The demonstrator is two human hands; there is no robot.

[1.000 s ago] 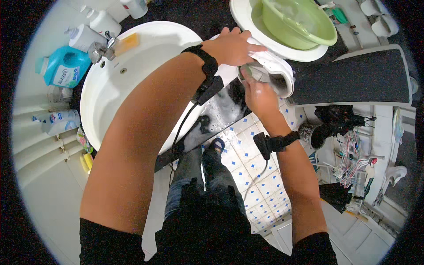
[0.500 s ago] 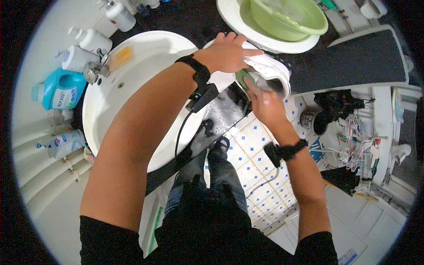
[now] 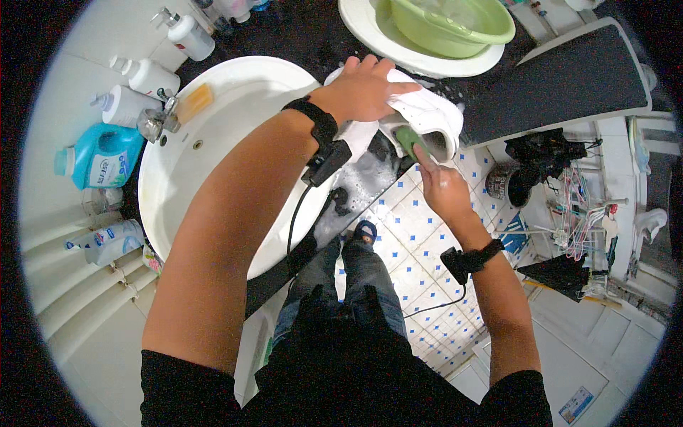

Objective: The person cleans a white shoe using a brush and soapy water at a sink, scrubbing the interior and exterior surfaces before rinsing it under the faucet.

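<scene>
A white shoe (image 3: 435,112) lies on its side on the wet black counter (image 3: 373,158), to the right of the sink. My left hand (image 3: 364,91) presses down on it from above, fingers curled over its far side and thumb stretched along the upper. In my right hand (image 3: 447,191) is a green-handled brush (image 3: 407,138), its head against the shoe's near side by the opening. The bristles are hidden. Suds cover the counter just below the shoe.
A white sink (image 3: 217,71) with a metal tap (image 3: 151,124) lies left, a yellow sponge-like block (image 3: 193,104) on its rim. Bottles and a teal detergent jug (image 3: 107,158) line the wall. Beyond are a green basin (image 3: 455,39) and a dark-topped board (image 3: 562,82).
My right hand has moved right and slightly down, drawing the brush toward the shoe's opening. My left hand stays on the shoe. The whole view has shifted slightly.
</scene>
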